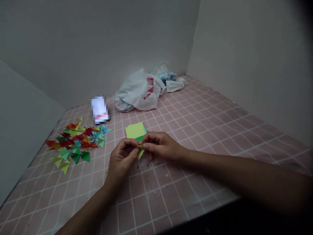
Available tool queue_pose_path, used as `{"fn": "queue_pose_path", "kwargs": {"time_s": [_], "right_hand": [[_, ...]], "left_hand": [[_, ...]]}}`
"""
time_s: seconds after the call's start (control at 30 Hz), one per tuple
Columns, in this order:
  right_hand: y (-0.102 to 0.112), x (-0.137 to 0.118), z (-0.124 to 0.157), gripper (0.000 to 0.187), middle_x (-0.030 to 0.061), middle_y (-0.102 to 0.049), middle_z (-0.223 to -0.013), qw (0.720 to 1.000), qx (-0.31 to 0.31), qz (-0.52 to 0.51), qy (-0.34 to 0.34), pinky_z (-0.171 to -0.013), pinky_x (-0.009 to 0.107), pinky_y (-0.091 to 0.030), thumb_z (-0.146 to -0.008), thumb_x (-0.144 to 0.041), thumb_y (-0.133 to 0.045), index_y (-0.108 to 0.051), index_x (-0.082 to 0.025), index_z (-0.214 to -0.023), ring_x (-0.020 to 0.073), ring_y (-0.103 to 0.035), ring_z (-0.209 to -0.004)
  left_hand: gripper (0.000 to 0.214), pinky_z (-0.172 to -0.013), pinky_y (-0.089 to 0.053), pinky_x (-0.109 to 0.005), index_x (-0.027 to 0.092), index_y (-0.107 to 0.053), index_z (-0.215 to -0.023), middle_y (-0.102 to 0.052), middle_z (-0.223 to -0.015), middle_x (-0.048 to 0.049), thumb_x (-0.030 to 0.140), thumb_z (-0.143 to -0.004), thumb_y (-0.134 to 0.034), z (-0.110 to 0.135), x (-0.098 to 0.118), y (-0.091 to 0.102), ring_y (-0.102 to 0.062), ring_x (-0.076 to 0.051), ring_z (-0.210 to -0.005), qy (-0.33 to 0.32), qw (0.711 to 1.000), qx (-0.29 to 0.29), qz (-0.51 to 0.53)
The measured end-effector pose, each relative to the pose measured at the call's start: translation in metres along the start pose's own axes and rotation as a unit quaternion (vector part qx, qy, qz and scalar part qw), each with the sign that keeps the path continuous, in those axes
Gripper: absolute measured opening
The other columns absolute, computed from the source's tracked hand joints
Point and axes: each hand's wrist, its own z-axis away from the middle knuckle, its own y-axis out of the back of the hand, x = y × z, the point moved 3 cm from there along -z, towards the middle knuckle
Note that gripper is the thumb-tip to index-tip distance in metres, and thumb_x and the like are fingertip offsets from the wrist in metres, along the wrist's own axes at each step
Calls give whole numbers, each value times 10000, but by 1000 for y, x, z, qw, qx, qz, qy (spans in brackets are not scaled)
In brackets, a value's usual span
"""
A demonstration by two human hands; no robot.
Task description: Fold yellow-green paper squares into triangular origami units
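Note:
Between my two hands is a small folded piece of yellow paper (141, 153), its narrow end pointing down. My left hand (123, 155) pinches it from the left, thumb against fingers. From the right, my right hand (161, 146) also pinches it at the top, its fingertips close to the left ones. Part of the paper is hidden behind the fingers. Just beyond the hands lies a small stack of square paper sheets (135, 130), yellow-green on top with green ones showing at the edge.
Many folded paper pieces (75, 143) in red, orange, green, yellow and blue lie in a pile at the left. Behind them is a lit phone (99, 109). White plastic bags (139, 91) sit near the wall on a pink checked tablecloth (186, 130).

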Motion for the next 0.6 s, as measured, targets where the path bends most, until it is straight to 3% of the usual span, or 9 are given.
{"fn": "queue_pose_path", "kwargs": {"time_s": [0.3,0.6], "right_hand": [[0,-2,-2,115,-33,-587,-611,1000,-1,-4,-16,-517,216,-442,-923,-214,-553,-576,-151,-829,79,-556,-503],[-2,-5,2,96,-42,-567,-616,999,35,13,-31,-485,197,-420,-902,-171,-537,-569,-154,-813,68,-537,-486]], "left_hand": [[94,-787,-500,-243,196,-660,-831,-641,-877,-12,199,-783,-741,0,-1,0,-611,-139,-843,-19,1000,-14,-1],[120,-803,-481,-223,229,-679,-920,-614,-920,-3,140,-840,-690,0,2,-2,-591,-128,-883,-109,991,-42,-57]]}}
